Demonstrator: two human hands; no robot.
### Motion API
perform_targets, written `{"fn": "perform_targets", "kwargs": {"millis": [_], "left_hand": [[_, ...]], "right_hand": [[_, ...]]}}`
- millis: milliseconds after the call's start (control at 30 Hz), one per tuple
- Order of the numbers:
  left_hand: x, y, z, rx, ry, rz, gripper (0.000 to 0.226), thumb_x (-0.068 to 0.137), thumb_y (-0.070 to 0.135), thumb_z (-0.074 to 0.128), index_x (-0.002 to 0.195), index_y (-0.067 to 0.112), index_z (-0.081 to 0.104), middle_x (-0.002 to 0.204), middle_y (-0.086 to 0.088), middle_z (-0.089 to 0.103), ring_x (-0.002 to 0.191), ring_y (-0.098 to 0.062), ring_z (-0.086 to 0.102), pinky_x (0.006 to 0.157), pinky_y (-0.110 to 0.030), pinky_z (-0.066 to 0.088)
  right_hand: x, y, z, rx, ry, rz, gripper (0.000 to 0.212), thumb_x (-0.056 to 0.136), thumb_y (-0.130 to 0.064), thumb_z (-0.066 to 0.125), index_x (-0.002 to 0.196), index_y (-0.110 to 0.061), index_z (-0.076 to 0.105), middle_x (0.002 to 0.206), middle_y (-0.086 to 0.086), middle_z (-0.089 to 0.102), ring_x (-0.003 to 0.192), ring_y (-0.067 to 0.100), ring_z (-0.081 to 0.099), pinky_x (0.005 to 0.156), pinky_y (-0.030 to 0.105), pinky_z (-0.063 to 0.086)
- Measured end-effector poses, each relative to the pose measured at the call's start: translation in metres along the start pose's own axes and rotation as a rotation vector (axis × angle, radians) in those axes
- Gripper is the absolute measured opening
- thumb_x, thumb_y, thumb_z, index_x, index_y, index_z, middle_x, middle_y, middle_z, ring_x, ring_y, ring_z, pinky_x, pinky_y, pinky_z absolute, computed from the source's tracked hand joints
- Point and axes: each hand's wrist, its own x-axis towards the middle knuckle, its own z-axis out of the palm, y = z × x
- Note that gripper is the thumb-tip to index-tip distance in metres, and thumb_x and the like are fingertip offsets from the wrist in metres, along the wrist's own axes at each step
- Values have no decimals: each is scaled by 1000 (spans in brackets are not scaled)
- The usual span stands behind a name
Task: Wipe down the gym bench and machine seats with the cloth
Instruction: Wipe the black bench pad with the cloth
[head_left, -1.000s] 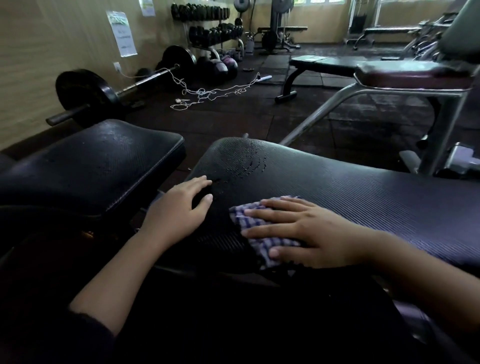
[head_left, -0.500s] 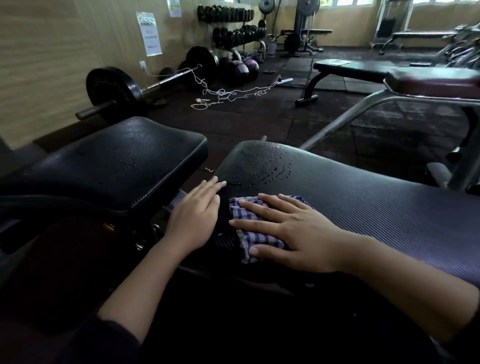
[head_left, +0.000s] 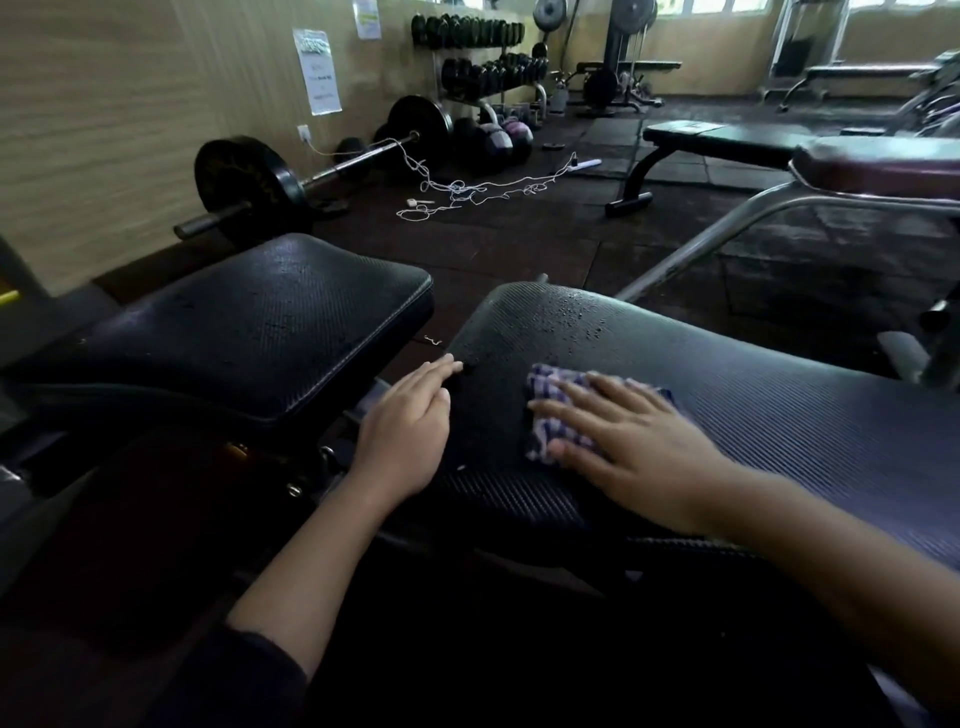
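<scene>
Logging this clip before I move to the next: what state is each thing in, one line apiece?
checkered cloth: lying flat on the bench pad, under the right hand.
bench pad: water droplets at its far end.
seat pad: speckled with droplets, untouched.
right hand: fingers straight, pressing the cloth.
left hand: flat, resting on the bench pad's edge.
barbell: lying on the floor by the wall.

Checked cloth (head_left: 550, 415) flat on wet black bench (head_left: 779, 415)

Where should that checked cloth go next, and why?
Probably forward: the right hand presses the purple checked cloth flat on the black ribbed bench pad, and water droplets sit just beyond it, near the pad's far end.
</scene>
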Motion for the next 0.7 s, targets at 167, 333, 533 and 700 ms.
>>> {"fn": "perform_targets", "kwargs": {"millis": [167,333,533,700], "left_hand": [[0,-2,0,-78,18,-10,40,102,10,36,136,21,54,147,11,45,138,-3,34,110,-16,19],[-1,-1,0,-84,33,-37,40,102,11,36,138,20,52,147,10,45,138,-3,34,108,-15,19],[-1,-1,1,-91,47,-37,41,102,12,35,136,22,55,145,14,46,135,1,34,101,-7,17],[0,-3,2,-118,63,-31,40,101,10,36,133,21,57,144,11,49,133,-2,39,102,-10,21]], "right_hand": [[23,-44,0,62,-10,-141,71,80,-73,-5,147,-51,6,159,-18,1,148,15,-1,118,35,-4],[65,-2,-5,94,-76,2,52,98,-57,21,148,-49,7,160,-16,4,147,9,-3,117,30,-4],[7,7,-3,27,-41,66,78,75,-78,-13,147,-52,3,159,-19,3,148,9,-3,117,30,-4],[6,-43,2,42,5,-94,76,81,-73,-12,149,-47,7,159,-16,4,148,16,0,116,33,-5]]}}
